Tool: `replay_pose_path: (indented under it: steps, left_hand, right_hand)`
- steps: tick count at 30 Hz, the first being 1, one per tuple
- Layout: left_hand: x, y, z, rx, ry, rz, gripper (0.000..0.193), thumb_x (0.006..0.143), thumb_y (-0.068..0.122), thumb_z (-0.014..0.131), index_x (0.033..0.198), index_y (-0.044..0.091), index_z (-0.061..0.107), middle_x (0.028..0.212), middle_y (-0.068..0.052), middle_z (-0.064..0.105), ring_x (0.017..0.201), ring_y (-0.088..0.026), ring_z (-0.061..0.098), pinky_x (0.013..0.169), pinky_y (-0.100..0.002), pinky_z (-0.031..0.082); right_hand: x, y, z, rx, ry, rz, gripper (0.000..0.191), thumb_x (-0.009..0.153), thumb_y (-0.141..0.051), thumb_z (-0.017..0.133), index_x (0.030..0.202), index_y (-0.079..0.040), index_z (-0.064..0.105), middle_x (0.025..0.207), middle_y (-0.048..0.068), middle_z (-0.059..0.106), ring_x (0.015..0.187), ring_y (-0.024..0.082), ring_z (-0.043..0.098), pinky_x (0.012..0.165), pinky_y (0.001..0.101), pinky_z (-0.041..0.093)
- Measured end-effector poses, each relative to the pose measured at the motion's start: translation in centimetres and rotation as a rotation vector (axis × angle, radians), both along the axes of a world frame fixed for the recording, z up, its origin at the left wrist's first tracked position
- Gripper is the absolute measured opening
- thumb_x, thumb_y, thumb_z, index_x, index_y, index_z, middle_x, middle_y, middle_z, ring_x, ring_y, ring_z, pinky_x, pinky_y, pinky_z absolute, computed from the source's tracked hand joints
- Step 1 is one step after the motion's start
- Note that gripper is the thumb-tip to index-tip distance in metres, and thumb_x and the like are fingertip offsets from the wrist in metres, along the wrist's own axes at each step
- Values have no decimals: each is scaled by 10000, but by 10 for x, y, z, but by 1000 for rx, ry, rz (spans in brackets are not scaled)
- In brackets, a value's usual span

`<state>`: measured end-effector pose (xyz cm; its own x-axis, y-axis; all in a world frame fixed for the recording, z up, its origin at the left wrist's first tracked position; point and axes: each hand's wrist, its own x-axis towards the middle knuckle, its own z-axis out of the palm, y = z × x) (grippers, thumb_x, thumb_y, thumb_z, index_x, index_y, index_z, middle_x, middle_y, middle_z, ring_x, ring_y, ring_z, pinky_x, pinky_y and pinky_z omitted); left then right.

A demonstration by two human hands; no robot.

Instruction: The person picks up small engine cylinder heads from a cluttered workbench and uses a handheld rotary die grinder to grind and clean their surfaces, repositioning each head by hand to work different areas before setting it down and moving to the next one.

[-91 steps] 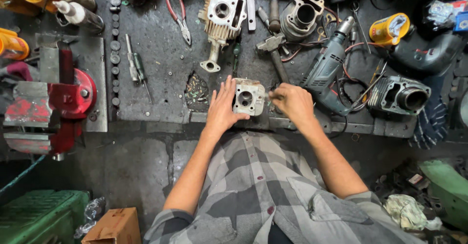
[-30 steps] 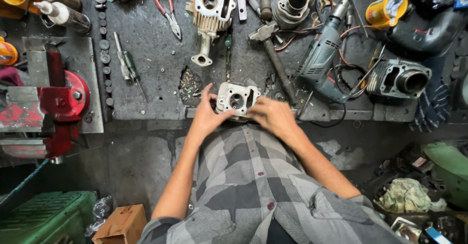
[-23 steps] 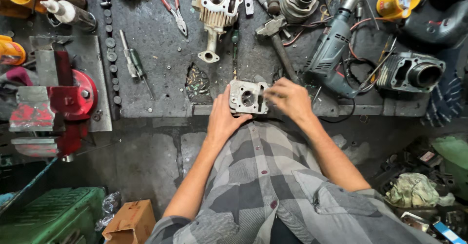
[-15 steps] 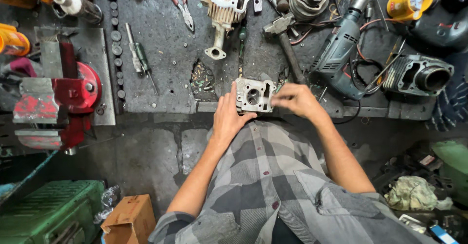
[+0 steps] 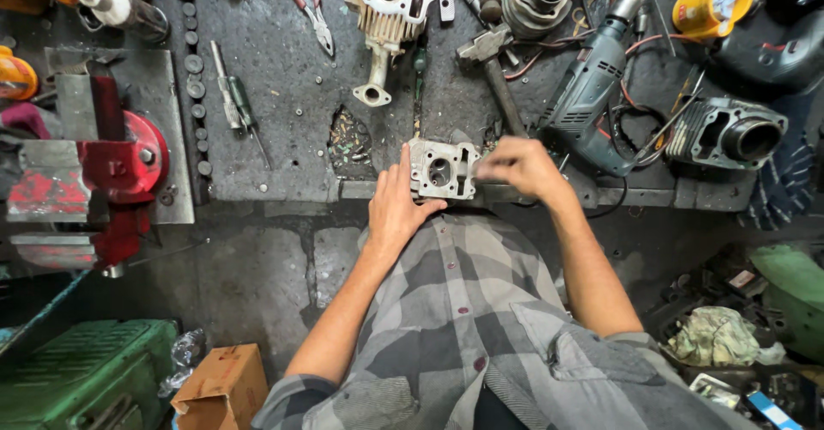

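A small grey metal cylinder head [image 5: 442, 169] lies at the front edge of the dark workbench [image 5: 283, 104]. My left hand [image 5: 396, 202] rests flat against its left side, fingers pointing up and steadying it. My right hand [image 5: 518, 166] is curled at the part's right edge, fingers closed and blurred; whether a small tool is in them I cannot tell.
On the bench: a red vise [image 5: 112, 168] at left, a screwdriver [image 5: 240, 112], pliers [image 5: 311, 5], a finned engine head [image 5: 388, 1], a hammer [image 5: 493, 69], an electric drill [image 5: 592, 82], an engine cylinder [image 5: 730, 134], a yellow can [image 5: 711, 3]. Below: a green crate [image 5: 86, 378] and cardboard box [image 5: 225, 387].
The view has shifted slightly. Both hands stay on the cylinder head; my right hand has moved over its right edge and is now blurred with motion.
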<state>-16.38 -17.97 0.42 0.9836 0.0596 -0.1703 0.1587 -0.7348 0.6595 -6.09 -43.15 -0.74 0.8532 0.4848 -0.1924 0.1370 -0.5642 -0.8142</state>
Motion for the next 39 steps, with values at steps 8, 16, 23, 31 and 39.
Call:
replay_pose_path:
  steps: [8, 16, 23, 31, 39]
  left_hand:
    - [-2, 0, 1, 25, 45, -9, 1323, 569, 477, 943, 1596, 26, 241, 1069, -133, 573, 998, -346, 560, 818, -461, 519]
    - [0, -2, 4, 87, 34, -17, 1319, 560, 472, 945, 1587, 25, 249, 1067, -137, 578, 998, -352, 564, 831, -458, 514]
    - [3, -11, 11, 130, 64, 5, 1334, 538, 418, 966, 1587, 20, 245, 1103, -148, 598, 1006, -361, 579, 848, -457, 514]
    - [9, -21, 11, 206, 147, 16, 1365, 516, 399, 979, 1588, 49, 209, 1125, -149, 600, 1037, -360, 584, 850, -457, 520]
    - [7, -29, 8, 210, 180, 82, 1382, 510, 392, 985, 1607, 102, 197, 1149, -141, 607, 1044, -361, 584, 845, -472, 518]
  right_hand:
    - [-5, 2, -6, 78, 48, -68, 148, 816, -151, 833, 932, -67, 794, 868, 67, 738, 798, 164, 712, 748, 317, 548]
    - [-2, 3, 4, 28, 35, 93, 208, 794, -203, 851, 951, -75, 805, 859, 74, 744, 768, 197, 716, 709, 317, 550]
    - [-2, -1, 8, -60, 64, 148, 218, 779, -248, 862, 915, -83, 819, 834, 74, 765, 751, 209, 729, 701, 339, 550]
    - [-1, -2, 5, -53, 154, 62, 245, 791, -296, 833, 942, -103, 821, 858, 68, 792, 741, 184, 745, 715, 327, 570]
    - [10, -8, -2, 42, 106, 88, 221, 816, -259, 827, 950, -84, 808, 876, 79, 795, 762, 189, 748, 719, 329, 570]
